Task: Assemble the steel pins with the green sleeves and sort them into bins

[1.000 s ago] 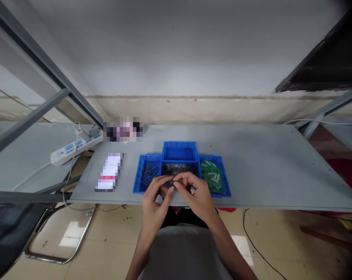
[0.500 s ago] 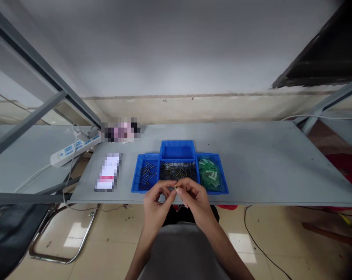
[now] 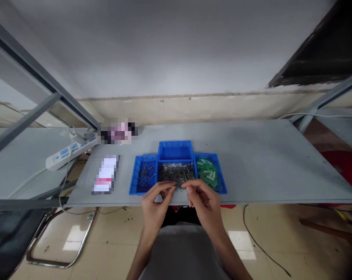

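My left hand (image 3: 155, 202) hovers over the table's front edge, its thumb and forefinger pinched on a small metal pin (image 3: 173, 187). My right hand (image 3: 203, 200) is beside it, a little apart, fingers curled; what they hold is too small to make out. Just beyond the fingers stand several blue bins: the middle bin (image 3: 176, 182) holds a heap of metal pins, the left bin (image 3: 134, 182) a few dark pins, the right bin (image 3: 221, 181) green plastic pieces, and the rear bin (image 3: 175, 149) looks empty.
The bins sit on a grey table (image 3: 266, 163). A blurred white card (image 3: 105, 174) lies left of the bins, a blurred object (image 3: 117, 131) behind it. A white power strip (image 3: 69, 149) lies on the left shelf. A metal chair frame (image 3: 47, 241) stands below left.
My hands have drawn back from over the middle bin toward the table edge and come slightly apart. The pin stays in my left fingers.
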Demonstrator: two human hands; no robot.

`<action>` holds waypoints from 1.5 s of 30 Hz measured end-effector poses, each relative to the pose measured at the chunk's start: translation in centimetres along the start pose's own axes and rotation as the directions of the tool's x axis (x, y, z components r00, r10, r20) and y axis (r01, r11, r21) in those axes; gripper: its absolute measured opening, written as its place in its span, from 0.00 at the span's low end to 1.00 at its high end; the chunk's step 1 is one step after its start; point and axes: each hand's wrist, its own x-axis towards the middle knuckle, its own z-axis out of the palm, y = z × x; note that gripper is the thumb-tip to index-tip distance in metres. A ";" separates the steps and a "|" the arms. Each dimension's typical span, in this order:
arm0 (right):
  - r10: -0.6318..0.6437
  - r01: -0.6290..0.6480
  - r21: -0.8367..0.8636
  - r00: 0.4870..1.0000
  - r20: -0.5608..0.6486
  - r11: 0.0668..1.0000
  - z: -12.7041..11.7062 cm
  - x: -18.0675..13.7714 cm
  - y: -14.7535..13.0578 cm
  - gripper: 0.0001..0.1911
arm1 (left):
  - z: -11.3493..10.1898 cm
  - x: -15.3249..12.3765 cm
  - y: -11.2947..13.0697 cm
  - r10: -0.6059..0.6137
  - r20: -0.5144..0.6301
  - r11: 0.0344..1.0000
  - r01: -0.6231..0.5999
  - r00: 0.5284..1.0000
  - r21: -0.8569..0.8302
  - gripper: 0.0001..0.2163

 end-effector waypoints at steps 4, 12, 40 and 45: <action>-0.057 0.052 -0.129 0.998 -0.034 0.990 -0.1 0.0 -0.5 0.10 | 0.3 0.0 0.0 0.040 0.031 0.999 -0.040 0.999 0.025 0.04; -0.371 0.253 -0.593 0.925 -0.083 0.764 -0.8 1.7 0.2 0.11 | -2.3 -0.1 -0.7 0.111 -0.144 0.971 -0.077 0.983 0.225 0.04; 0.101 0.578 -0.800 0.796 0.596 0.160 1.7 9.0 0.7 0.08 | -5.0 0.4 -0.8 0.051 -0.255 0.938 0.042 0.966 0.345 0.06; 0.082 0.603 -0.778 0.779 0.622 0.175 1.7 9.2 1.1 0.10 | -5.1 0.2 -0.9 -0.008 -0.273 0.949 0.093 0.962 0.301 0.07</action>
